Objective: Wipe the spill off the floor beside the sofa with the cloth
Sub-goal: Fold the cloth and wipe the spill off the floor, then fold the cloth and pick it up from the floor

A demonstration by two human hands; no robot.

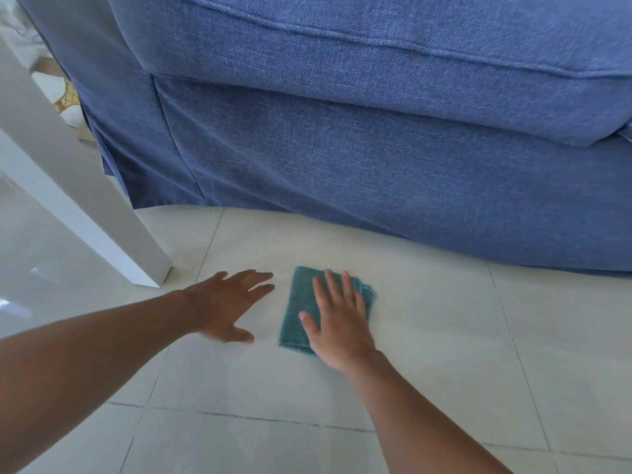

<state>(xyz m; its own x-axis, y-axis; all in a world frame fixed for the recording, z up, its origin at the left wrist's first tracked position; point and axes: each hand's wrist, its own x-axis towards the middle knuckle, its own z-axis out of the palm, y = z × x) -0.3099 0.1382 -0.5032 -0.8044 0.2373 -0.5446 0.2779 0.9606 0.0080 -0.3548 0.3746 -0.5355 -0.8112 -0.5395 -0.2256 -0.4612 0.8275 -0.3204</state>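
A folded teal cloth [297,309] lies flat on the pale tiled floor [444,336], a short way in front of the blue sofa [376,148]. My right hand [338,319] presses down on the cloth with its fingers spread, covering the cloth's right half. Just left of the cloth, my left hand [225,306] hovers at or rests on the bare tile, palm down, fingers apart, holding nothing. No spill shows clearly on the glossy tiles.
The sofa's skirt reaches the floor across the back and right. A white slanted furniture leg [102,213] meets the floor at the left, close to my left hand. Open tiles spread toward me and to the right.
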